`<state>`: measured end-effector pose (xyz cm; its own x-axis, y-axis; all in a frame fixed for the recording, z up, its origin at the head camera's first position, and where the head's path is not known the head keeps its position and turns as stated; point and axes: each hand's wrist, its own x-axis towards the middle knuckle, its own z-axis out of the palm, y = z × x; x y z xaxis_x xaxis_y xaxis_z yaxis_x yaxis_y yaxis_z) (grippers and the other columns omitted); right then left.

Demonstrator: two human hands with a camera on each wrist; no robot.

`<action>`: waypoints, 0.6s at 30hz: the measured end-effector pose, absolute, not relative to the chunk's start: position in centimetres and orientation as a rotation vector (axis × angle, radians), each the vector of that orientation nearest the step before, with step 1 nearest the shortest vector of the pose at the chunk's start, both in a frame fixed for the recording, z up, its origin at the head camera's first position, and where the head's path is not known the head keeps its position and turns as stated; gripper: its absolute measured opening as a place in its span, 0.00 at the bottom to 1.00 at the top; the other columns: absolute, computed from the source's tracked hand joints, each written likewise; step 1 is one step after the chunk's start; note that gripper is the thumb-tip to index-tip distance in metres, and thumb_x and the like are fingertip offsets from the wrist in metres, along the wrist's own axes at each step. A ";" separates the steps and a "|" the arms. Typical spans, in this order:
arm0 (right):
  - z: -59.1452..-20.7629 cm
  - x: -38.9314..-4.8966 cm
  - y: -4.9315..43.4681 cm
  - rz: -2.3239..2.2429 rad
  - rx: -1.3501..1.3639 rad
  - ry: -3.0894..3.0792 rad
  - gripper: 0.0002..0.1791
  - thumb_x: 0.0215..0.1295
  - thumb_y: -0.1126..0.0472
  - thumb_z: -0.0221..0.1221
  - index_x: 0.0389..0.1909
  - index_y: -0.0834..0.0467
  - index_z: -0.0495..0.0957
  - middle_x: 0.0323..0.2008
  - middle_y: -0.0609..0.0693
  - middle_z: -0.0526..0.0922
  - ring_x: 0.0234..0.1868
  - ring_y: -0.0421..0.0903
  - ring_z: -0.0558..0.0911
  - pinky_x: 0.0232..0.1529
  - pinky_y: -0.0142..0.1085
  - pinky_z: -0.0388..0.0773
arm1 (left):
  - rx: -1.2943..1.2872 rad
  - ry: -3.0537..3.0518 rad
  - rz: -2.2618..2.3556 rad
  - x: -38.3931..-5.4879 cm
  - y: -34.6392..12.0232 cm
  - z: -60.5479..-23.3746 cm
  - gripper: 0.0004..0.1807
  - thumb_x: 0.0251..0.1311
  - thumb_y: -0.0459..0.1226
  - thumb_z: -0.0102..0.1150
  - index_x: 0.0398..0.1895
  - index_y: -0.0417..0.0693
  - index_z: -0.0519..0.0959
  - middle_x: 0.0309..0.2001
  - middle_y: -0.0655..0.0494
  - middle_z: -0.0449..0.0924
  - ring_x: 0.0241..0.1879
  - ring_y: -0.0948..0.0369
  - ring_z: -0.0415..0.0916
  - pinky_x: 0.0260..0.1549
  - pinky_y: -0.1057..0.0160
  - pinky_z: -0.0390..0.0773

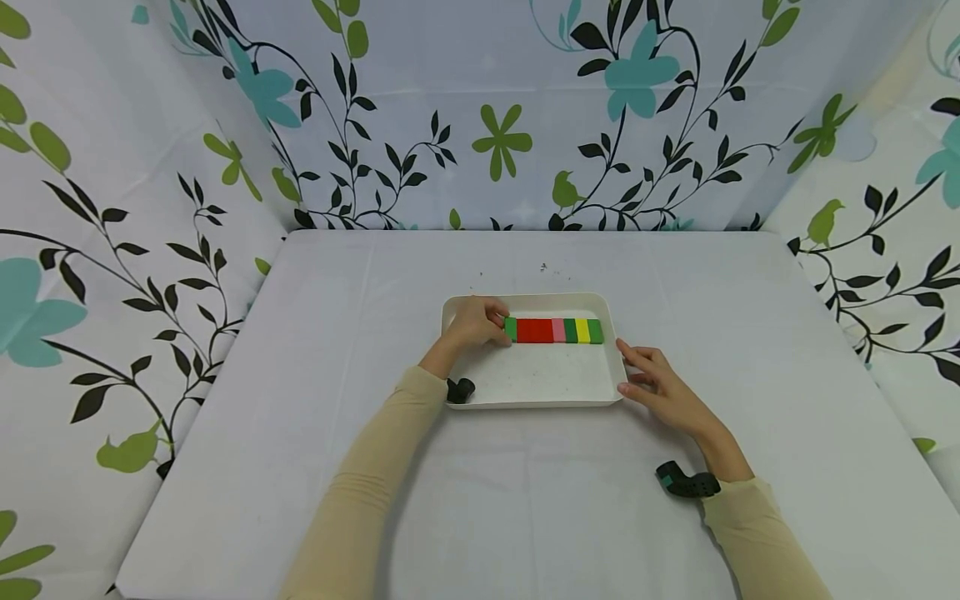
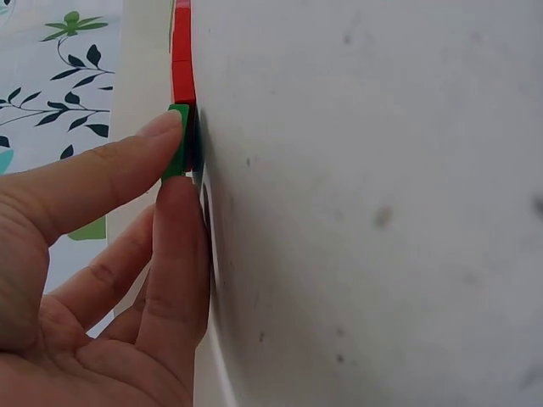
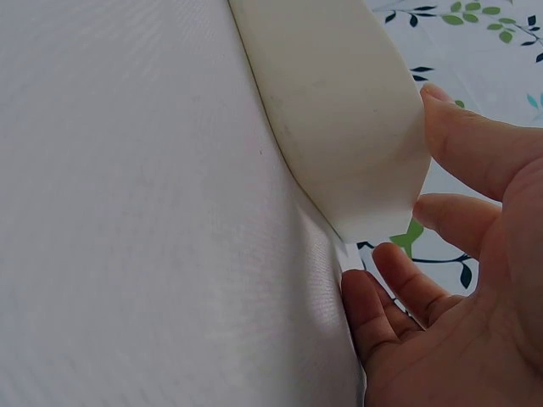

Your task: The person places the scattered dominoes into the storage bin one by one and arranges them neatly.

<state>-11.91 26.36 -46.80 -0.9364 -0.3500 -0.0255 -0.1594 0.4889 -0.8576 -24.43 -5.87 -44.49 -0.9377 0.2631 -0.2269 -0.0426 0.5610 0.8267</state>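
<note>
A row of small coloured blocks point(image 1: 535, 331), green, red, pink and yellow, lies in the back half of a shallow white tray point(image 1: 540, 392). At the row's left end, my left hand point(image 1: 474, 323) pinches a green block point(image 2: 179, 136) between thumb and index finger. That block touches or nearly touches the red block point(image 2: 182, 82) beside it. My right hand point(image 1: 660, 387) is at the tray's right side, with its thumb and index fingertips point(image 3: 433, 208) against the outer wall. Its other fingers are loosely bent near the tablecloth and hold nothing.
The tray stands on a table point(image 1: 540, 508) covered with a white cloth. Dark crumbs point(image 1: 543, 267) lie behind the tray. A leaf-patterned curtain point(image 1: 450, 108) surrounds the table at the back and sides. Black straps point(image 1: 687, 481) sit at the wrists.
</note>
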 end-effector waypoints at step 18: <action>-47.0 -12.1 26.3 -1.431 -0.456 2.537 0.39 0.69 0.62 0.58 0.77 0.52 0.51 0.66 0.64 0.56 0.64 0.62 0.65 0.61 0.58 0.65 | 0.262 2.529 1.216 -24.4 -5.5 -44.5 0.24 0.41 0.27 0.76 0.46 0.37 0.80 0.34 0.51 0.77 0.33 0.59 0.71 0.29 0.71 0.72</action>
